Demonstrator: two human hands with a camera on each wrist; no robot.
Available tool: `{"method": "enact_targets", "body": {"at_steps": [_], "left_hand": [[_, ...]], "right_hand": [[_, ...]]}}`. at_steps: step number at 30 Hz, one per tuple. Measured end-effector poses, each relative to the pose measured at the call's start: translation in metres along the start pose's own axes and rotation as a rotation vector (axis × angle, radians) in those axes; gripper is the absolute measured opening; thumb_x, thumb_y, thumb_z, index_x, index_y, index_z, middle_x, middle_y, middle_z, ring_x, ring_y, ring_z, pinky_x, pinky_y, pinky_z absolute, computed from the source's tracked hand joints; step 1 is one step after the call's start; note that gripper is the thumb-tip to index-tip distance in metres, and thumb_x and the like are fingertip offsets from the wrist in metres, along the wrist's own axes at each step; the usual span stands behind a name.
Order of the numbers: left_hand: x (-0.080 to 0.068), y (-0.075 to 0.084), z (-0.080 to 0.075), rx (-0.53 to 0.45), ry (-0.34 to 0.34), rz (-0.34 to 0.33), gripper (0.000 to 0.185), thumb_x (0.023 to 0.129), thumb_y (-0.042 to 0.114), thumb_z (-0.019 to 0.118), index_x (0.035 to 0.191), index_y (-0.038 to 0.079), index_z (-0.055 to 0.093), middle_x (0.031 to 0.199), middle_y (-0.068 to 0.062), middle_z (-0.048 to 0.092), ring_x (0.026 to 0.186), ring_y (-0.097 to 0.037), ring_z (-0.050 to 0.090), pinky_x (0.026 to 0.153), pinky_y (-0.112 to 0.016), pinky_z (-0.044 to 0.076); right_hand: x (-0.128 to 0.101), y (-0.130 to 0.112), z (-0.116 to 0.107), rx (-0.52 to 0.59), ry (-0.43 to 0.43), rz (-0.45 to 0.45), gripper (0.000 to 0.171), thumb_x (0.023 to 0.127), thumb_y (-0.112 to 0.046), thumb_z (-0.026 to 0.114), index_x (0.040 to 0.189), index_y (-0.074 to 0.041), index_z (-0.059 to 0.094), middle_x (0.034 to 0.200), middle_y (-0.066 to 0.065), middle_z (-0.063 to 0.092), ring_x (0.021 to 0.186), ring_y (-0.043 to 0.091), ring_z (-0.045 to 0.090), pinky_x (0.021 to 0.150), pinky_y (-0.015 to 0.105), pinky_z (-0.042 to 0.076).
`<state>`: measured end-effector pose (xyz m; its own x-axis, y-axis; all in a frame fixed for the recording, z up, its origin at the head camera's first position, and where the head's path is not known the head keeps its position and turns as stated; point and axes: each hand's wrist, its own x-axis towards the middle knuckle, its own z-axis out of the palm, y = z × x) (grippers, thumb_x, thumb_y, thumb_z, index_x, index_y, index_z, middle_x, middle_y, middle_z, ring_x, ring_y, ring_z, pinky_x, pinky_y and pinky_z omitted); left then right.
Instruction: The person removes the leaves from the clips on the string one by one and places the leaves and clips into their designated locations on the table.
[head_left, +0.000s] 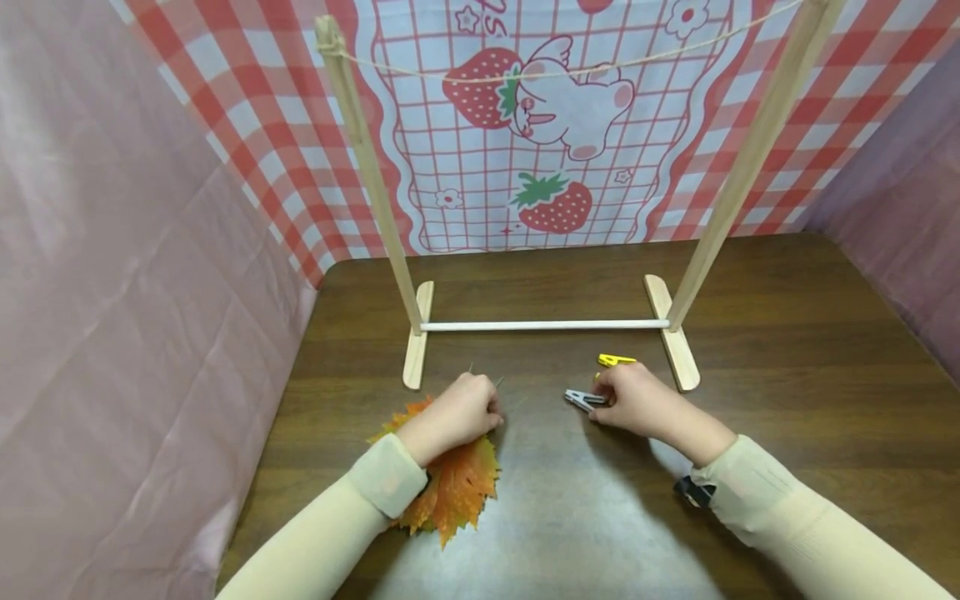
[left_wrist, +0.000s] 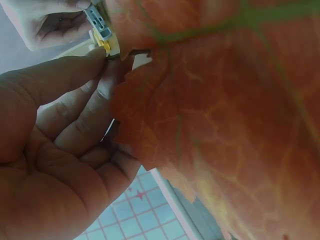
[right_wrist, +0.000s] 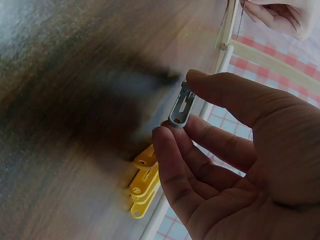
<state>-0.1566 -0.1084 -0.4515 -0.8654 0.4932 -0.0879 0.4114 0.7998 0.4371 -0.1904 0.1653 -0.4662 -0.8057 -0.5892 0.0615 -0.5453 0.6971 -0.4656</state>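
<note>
My left hand (head_left: 459,412) pinches a thin leaf stem between thumb and fingers. Orange and yellow maple leaves (head_left: 453,487) spread beneath that hand and wrist, and one orange-red leaf (left_wrist: 215,100) fills much of the left wrist view. Stem ends poke out past the knuckles in the head view. My right hand (head_left: 637,402) holds a grey clothespin (right_wrist: 182,110) between thumb and fingertips, close over the table. Several yellow clothespins (right_wrist: 145,185) lie just beyond the right fingers, mostly hidden by the hand in the head view.
Behind both hands stands a wooden frame with a left post (head_left: 375,183), a right post (head_left: 750,158) and a white bottom bar (head_left: 543,326). A thin string (head_left: 525,77) runs between the post tops. A red checked cloth (head_left: 285,125) hangs behind the brown table (head_left: 787,375).
</note>
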Motion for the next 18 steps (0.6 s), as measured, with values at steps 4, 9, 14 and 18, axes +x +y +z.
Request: {"method": "enact_targets", "body": {"at_steps": [4, 9, 14, 18], "left_hand": [[0.0003, -0.0003, 0.0023, 0.011, 0.005, 0.015, 0.021, 0.074, 0.014, 0.074, 0.057, 0.018, 0.062, 0.055, 0.013, 0.053, 0.051, -0.005, 0.049, 0.052, -0.019, 0.041], [-0.0001, 0.0007, 0.0025, 0.009, 0.003, 0.026, 0.022, 0.073, 0.015, 0.074, 0.056, 0.019, 0.061, 0.054, 0.013, 0.051, 0.051, -0.005, 0.049, 0.051, -0.019, 0.041], [0.0005, 0.0008, -0.0003, -0.017, 0.037, 0.038, 0.012, 0.075, 0.014, 0.073, 0.065, 0.016, 0.068, 0.060, 0.012, 0.057, 0.053, -0.003, 0.051, 0.053, -0.018, 0.042], [0.0007, -0.0012, -0.0037, -0.022, 0.094, 0.053, 0.006, 0.077, 0.014, 0.071, 0.071, 0.014, 0.071, 0.066, 0.010, 0.061, 0.059, -0.004, 0.053, 0.057, -0.019, 0.043]], "right_hand": [[-0.0008, 0.0007, 0.0017, -0.007, -0.004, -0.009, 0.016, 0.061, -0.018, 0.080, 0.068, -0.013, 0.066, 0.056, -0.012, 0.050, 0.052, 0.005, 0.044, 0.050, 0.026, 0.039], [-0.0011, 0.0011, 0.0021, -0.017, -0.019, -0.020, 0.018, 0.061, -0.018, 0.081, 0.066, -0.013, 0.064, 0.056, -0.012, 0.049, 0.052, 0.006, 0.043, 0.050, 0.026, 0.038], [-0.0015, 0.0003, 0.0001, -0.019, -0.038, -0.028, 0.018, 0.061, -0.018, 0.081, 0.067, -0.014, 0.064, 0.057, -0.012, 0.049, 0.052, 0.005, 0.042, 0.050, 0.026, 0.037], [-0.0021, -0.0028, -0.0039, -0.019, -0.020, -0.021, 0.018, 0.061, -0.020, 0.081, 0.068, -0.013, 0.066, 0.058, -0.012, 0.052, 0.053, 0.005, 0.045, 0.051, 0.026, 0.039]]}}
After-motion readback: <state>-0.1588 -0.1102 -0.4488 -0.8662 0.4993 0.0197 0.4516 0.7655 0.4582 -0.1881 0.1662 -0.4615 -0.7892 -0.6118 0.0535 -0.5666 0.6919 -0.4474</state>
